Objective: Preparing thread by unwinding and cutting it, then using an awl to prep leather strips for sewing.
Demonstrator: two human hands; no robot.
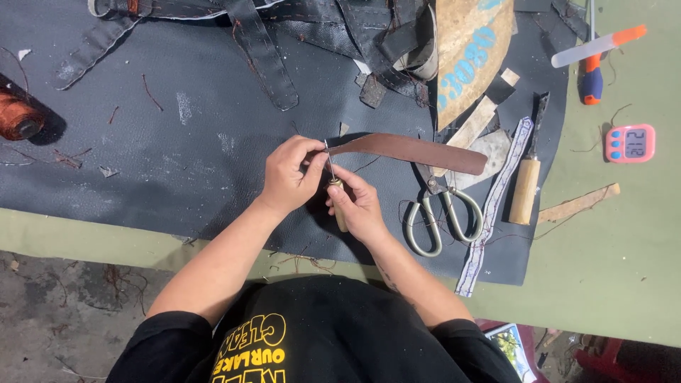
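Note:
My left hand (289, 172) pinches the near end of a long brown leather strap (411, 150) that runs off to the right over the dark mat. My right hand (358, 203) grips a wooden-handled awl (336, 196), its thin metal point standing up against the strap end between my fingers. Both hands meet above the dark leatherette sheet (177, 142) that covers the table.
Metal scissors (441, 213) lie just right of my right hand, then a wooden-handled knife (526, 186) and a patterned ribbon (489, 213). Black straps (266, 53) pile at the back, a thread spool (20, 117) at the left, a pink timer (629, 143) and a screwdriver (592, 78) at the right.

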